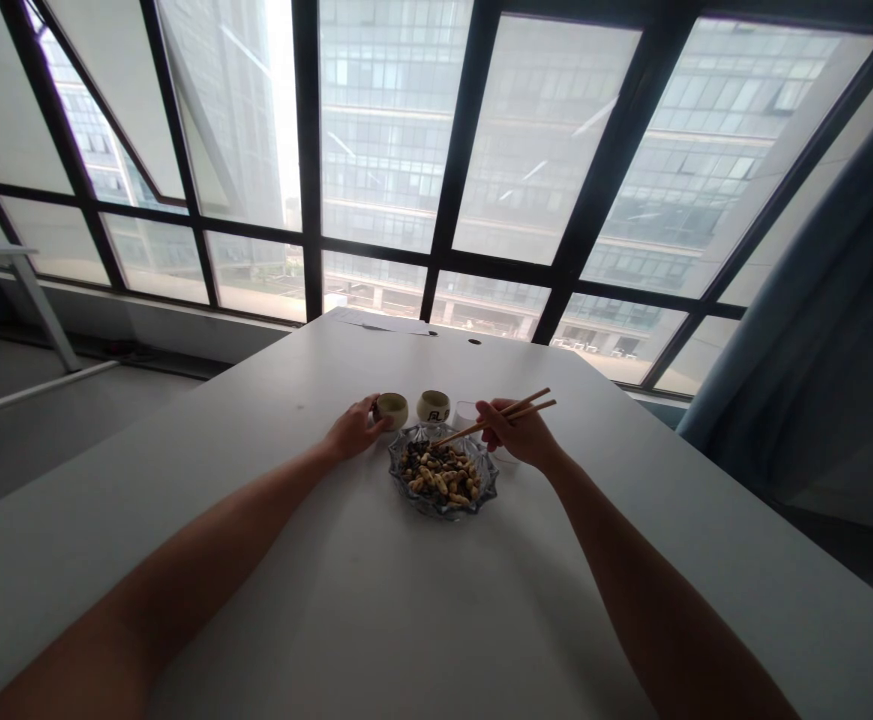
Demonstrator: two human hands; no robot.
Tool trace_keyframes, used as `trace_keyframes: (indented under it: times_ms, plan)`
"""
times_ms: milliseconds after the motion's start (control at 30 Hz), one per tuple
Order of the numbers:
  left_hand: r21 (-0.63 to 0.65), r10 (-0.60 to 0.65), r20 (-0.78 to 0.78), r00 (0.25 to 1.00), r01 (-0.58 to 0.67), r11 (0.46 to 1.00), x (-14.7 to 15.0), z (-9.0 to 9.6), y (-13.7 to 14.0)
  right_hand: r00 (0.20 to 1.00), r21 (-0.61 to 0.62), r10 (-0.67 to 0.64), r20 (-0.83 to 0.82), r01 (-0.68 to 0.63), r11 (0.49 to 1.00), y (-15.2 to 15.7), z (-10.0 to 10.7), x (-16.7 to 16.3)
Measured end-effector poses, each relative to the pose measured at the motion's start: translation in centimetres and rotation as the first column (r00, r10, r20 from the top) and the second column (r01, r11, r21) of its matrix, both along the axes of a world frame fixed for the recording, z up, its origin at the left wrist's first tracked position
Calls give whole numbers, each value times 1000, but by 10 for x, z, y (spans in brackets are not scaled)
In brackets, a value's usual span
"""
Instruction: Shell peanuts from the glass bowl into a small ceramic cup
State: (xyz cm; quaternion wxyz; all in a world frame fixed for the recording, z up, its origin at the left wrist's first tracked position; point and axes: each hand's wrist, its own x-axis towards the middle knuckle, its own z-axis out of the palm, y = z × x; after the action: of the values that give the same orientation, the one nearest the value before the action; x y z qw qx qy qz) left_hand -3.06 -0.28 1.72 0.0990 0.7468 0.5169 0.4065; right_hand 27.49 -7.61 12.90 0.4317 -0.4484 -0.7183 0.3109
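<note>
My right hand (518,432) grips a pair of wooden chopsticks (492,420), their tips down at the far side of a scalloped glass bowl (443,512). Peanuts in their shells (447,475) fill most of that bowl, with small dark pieces (415,452) at its far left. Whether the tips pinch anything is too small to tell. Fingers of my left hand (357,428) are closed around the side of a small pale cup (392,410) just beyond the bowl. Beside it stands a second cup (434,406) with a dark character on its front. A clear container (466,414) is partly hidden behind the chopsticks.
Everything stands on a wide white table (316,600). Papers (380,322) lie at its far edge, near two dark round spots. Large windows rise beyond it, a blue curtain (803,300) hangs at right, and another white table (38,300) stands at left.
</note>
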Motion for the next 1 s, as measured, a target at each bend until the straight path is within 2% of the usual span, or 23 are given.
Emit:
trace_keyframes:
  times_ms: [133, 233, 400, 467, 533, 667, 767, 900, 1000]
  plan:
    - [20, -13, 17, 1000, 13, 1000, -1, -3, 3, 998, 41, -43, -55, 45, 998, 2, 3, 4]
    - [32, -14, 32, 999, 13, 999, -2, -5, 4, 983, 114, -126, -136, 142, 983, 2, 8, 10]
    - [23, -13, 36, 999, 12, 1000, -3, -5, 4, 920, 275, -308, -243, 370, 887, 0, 15, 18]
    - [20, -14, 37, 999, 14, 1000, -3, -5, 3, 902, 319, -365, -230, 425, 847, 0, 14, 20]
    - [19, -16, 37, 999, 15, 1000, -3, -4, 2, 901, 345, -405, -158, 434, 832, 2, 13, 21]
    - [15, -24, 34, 999, 23, 1000, -3, -3, 2, 914, 332, -406, -25, 390, 859, 5, 12, 21]
    - [23, -27, 31, 999, 26, 999, -3, -3, 2, 934, 277, -349, -77, 356, 893, 3, 15, 19]
    - [15, -8, 15, 1000, 8, 1000, -3, -5, 3, 978, 101, -160, -136, 174, 980, -4, 22, 12]
    - [4, 3, 20, 1000, -3, 1000, -4, -8, 5, 995, -18, -19, -96, 17, 1000, -9, 23, 6]
